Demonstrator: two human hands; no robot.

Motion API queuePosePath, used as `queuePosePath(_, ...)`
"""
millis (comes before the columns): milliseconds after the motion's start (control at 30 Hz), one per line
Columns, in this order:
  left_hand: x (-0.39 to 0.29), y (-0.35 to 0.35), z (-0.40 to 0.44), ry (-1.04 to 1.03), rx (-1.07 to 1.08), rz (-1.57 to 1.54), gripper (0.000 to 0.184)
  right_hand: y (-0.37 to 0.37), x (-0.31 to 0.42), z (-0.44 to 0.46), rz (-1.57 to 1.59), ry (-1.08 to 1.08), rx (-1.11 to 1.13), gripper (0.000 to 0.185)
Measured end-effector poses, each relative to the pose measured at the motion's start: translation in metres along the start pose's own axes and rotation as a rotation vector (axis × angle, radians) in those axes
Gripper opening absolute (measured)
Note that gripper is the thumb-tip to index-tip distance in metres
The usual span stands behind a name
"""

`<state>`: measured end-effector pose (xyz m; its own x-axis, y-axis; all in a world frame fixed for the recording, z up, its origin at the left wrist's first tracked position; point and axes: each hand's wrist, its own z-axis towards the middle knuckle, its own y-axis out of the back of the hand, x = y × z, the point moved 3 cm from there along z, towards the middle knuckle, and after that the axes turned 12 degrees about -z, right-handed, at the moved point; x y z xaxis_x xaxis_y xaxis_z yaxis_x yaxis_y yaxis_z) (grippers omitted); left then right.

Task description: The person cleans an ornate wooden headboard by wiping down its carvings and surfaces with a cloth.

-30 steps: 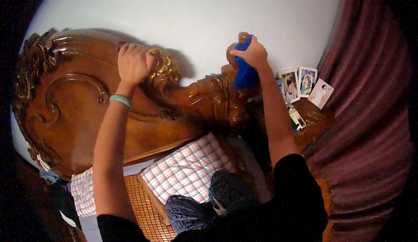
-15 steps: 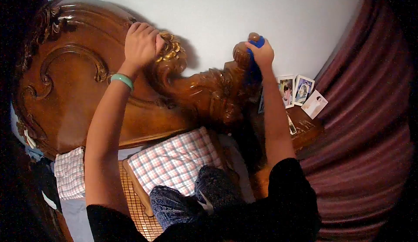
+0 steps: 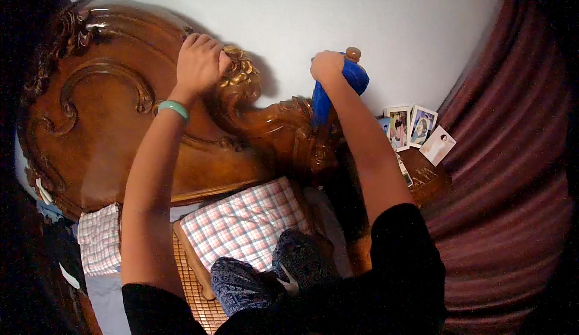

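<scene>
My left hand [image 3: 202, 63] is closed over the upper edge of the carved wooden headboard [image 3: 114, 148], just beside a gilded flower carving [image 3: 240, 69]. A green bangle [image 3: 174, 110] sits on that wrist. In my right hand [image 3: 329, 66] is a blue cloth [image 3: 356, 77], gripped at its left end. The cloth drapes over the headboard's carved right end and hangs down in front of it. A round wooden knob [image 3: 353, 53] sticks out above the cloth. The fingertips of both hands are partly hidden.
Several photos [image 3: 422, 127] stand and lie on a wooden bedside table [image 3: 431, 178] to the right. Dark red curtains [image 3: 506, 202] hang beyond it. A checked pillow [image 3: 244, 223] and a bamboo mat [image 3: 187, 268] lie below me, by my patterned trousers [image 3: 241, 284].
My right hand has moved left across the headboard's carved end, and more of the blue cloth is spread out to view. The left hand stays at the headboard's edge.
</scene>
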<state>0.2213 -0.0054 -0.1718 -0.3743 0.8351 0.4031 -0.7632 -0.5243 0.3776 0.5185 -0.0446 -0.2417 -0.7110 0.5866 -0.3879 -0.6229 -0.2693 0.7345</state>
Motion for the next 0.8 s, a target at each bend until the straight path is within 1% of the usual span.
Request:
queuePosePath(33,0.001,0.0,0.0,-0.002,0.018,-0.001,0.017,0.0,0.002,0.005,0.0,-0.048,0.036,0.021)
queuePosePath(67,0.002,-0.001,0.0,0.001,0.022,-0.002,0.017,-0.005,0.002,0.006,-0.003,-0.056,0.142,0.02)
queuePosePath(100,0.001,0.0,-0.001,-0.005,0.013,-0.005,0.018,-0.006,0.002,-0.004,-0.001,-0.055,0.147,0.02)
queuePosePath(167,0.002,0.0,0.0,-0.011,-0.002,-0.009,0.018,-0.004,-0.005,-0.024,0.003,0.082,-0.043,0.019)
queuePosePath(200,0.002,0.0,0.0,-0.008,-0.001,-0.002,0.018,0.007,-0.012,-0.041,0.095,0.11,-0.082,0.021)
queuePosePath(233,0.002,-0.001,0.0,-0.005,0.001,0.004,0.018,0.011,-0.022,-0.058,0.093,0.108,-0.079,0.021)
queuePosePath(267,0.002,-0.001,-0.001,-0.007,0.004,-0.002,0.018,0.018,-0.032,-0.077,0.204,0.188,-0.273,0.031)
queuePosePath(300,0.003,-0.002,-0.002,0.033,0.066,0.024,0.017,0.021,-0.04,-0.094,0.317,0.264,-0.461,0.041)
queuePosePath(333,0.005,-0.003,-0.003,0.072,0.132,0.05,0.019,0.007,-0.044,-0.103,0.322,0.255,-0.446,0.041)
queuePosePath(400,0.007,-0.005,-0.003,0.073,0.137,0.059,0.018,-0.028,-0.048,-0.124,0.402,0.089,-0.676,0.054)
queuePosePath(433,0.007,-0.006,-0.004,0.079,0.136,0.076,0.018,-0.041,-0.039,-0.134,0.406,0.082,-0.657,0.054)
queuePosePath(500,0.007,-0.008,-0.004,0.079,0.147,0.07,0.017,-0.061,-0.02,-0.146,0.538,-0.218,-0.603,0.054)
queuePosePath(533,0.006,-0.007,-0.004,0.073,0.136,0.093,0.017,-0.066,-0.01,-0.155,0.574,-0.258,-0.551,0.053)
queuePosePath(667,0.005,-0.004,-0.004,0.027,0.13,0.112,0.018,-0.077,0.013,-0.184,0.626,-0.306,-0.453,0.055)
queuePosePath(700,0.005,-0.004,-0.004,0.02,0.111,0.117,0.019,-0.081,0.021,-0.197,0.621,-0.297,-0.39,0.057)
queuePosePath(767,0.011,-0.013,-0.006,0.004,0.165,0.126,0.021,-0.092,0.032,-0.21,0.618,-0.296,-0.309,0.06)
queuePosePath(800,0.006,-0.009,-0.003,-0.008,0.119,0.145,0.018,-0.098,0.039,-0.216,0.623,-0.282,-0.264,0.06)
